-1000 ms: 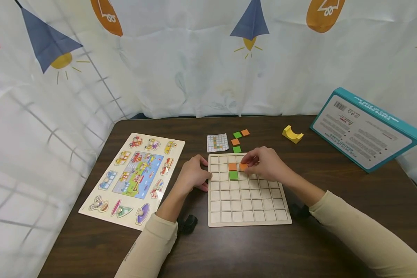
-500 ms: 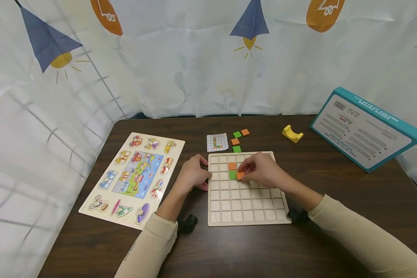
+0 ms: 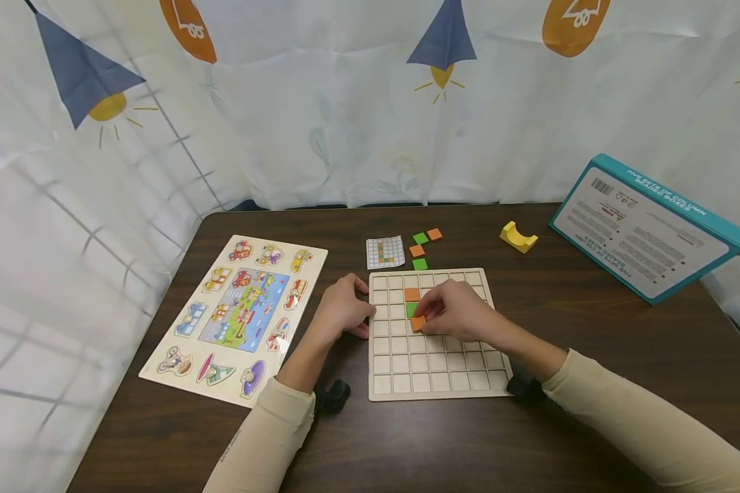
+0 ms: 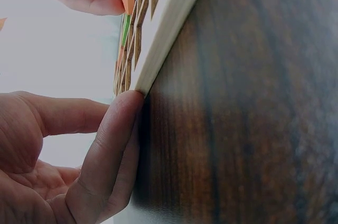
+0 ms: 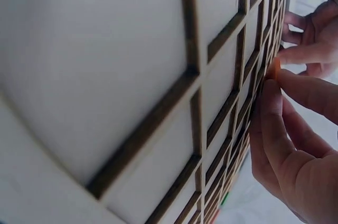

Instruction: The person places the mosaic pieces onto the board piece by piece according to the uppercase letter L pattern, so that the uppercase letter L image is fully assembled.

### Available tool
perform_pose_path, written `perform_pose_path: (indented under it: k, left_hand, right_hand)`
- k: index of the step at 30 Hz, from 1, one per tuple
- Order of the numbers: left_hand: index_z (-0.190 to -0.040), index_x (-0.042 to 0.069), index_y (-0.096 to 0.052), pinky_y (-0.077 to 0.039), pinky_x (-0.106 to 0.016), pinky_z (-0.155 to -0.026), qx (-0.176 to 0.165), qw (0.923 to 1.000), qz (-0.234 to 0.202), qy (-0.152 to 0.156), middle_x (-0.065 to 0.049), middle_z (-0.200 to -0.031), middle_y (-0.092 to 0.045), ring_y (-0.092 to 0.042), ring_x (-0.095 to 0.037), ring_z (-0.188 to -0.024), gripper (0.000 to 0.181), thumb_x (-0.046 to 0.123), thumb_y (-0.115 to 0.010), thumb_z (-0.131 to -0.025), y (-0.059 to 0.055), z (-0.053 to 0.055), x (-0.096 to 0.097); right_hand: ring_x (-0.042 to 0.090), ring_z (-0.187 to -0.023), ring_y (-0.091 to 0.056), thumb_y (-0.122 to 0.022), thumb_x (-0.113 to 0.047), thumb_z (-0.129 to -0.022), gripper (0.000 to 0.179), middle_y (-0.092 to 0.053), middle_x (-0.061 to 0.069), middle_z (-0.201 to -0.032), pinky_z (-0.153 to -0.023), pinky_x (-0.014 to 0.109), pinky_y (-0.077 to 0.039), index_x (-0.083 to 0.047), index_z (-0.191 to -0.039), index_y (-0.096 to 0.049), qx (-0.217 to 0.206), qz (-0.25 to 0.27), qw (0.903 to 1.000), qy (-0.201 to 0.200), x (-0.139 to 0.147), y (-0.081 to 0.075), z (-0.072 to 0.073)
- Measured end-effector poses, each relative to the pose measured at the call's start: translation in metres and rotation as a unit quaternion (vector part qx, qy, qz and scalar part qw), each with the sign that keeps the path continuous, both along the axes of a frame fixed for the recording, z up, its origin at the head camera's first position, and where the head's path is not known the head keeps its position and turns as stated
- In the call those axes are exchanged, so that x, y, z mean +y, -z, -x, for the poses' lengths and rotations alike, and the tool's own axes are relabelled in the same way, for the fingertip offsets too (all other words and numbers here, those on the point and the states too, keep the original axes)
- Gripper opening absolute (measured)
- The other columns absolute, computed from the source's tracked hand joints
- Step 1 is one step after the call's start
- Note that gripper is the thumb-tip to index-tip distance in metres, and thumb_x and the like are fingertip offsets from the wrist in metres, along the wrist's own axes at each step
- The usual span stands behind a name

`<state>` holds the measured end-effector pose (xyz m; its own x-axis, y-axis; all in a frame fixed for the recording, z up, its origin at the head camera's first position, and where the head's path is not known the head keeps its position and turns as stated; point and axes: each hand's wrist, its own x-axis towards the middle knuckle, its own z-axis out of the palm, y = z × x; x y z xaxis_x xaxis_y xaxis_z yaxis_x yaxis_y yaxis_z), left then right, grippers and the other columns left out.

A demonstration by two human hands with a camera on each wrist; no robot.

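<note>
Orange and green tiles [image 3: 412, 294] lie set beside the right hand [image 3: 459, 311], pinching another tile [image 3: 417, 325]. Four loose tiles [image 3: 420, 264] remain beyond; left hand [image 3: 343, 308] relaxed.

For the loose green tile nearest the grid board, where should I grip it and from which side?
Pinch the green tile by its left and right edges, probably from above with the right hand: it lies flat, with the grid board close on its near side and a loose orange tile close on its far side.
</note>
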<state>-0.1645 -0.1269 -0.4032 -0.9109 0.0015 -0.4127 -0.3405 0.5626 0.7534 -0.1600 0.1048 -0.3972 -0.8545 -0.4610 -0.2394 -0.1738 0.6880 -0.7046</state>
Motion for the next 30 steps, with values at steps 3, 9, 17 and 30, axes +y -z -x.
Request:
perform_pose_path:
  k: [3,9,17,30]
  left_hand:
    - [-0.122,0.002,-0.056,-0.064,-0.035,-0.049,0.002,1.0,0.0,0.001,-0.024,-0.102,-0.064,-0.071,-0.022,-0.051,0.037,0.001,-0.072,-0.09,-0.0003,-0.0005,-0.0001]
    - [-0.123,0.002,-0.055,-0.064,-0.035,-0.049,-0.001,1.0,0.001,0.0,-0.024,-0.1,-0.064,-0.071,-0.022,-0.051,0.036,0.0,-0.072,-0.09,-0.001,-0.0008,-0.0001]
    - [-0.122,0.002,-0.056,-0.064,-0.034,-0.048,-0.001,1.0,0.005,0.0,-0.023,-0.099,-0.064,-0.071,-0.021,-0.05,0.036,0.0,-0.071,-0.09,-0.0016,-0.0008,0.0001]
    - [-0.121,0.002,-0.057,-0.065,-0.036,-0.049,-0.001,1.0,0.0,-0.001,-0.023,-0.097,-0.065,-0.071,-0.022,-0.051,0.035,-0.001,-0.07,-0.089,-0.0038,-0.0019,0.0001]
  right_hand:
    - [0.011,-0.077,-0.065,-0.084,-0.005,-0.083,0.016,-0.073,-0.003,-0.083,-0.072,0.025,-0.057,-0.01,-0.098,-0.08,-0.002,-0.001,1.0,-0.004,-0.0005,0.0003,-0.0005]
    - [0.012,-0.076,-0.064,-0.085,-0.004,-0.082,0.017,-0.073,-0.002,-0.085,-0.071,0.026,-0.058,-0.01,-0.097,-0.08,-0.012,-0.002,0.9999,-0.006,-0.003,-0.0011,-0.0018]
    - [0.012,-0.075,-0.064,-0.087,-0.003,-0.08,0.017,-0.072,-0.003,-0.083,-0.07,0.026,-0.058,-0.011,-0.094,-0.08,-0.005,-0.003,1.0,-0.003,-0.007,-0.0011,-0.0032]
    - [0.012,-0.073,-0.063,-0.089,-0.004,-0.077,0.018,-0.07,-0.003,-0.079,-0.069,0.025,-0.057,-0.01,-0.09,-0.077,0.019,-0.014,0.9997,-0.001,-0.0094,-0.0018,-0.0059]
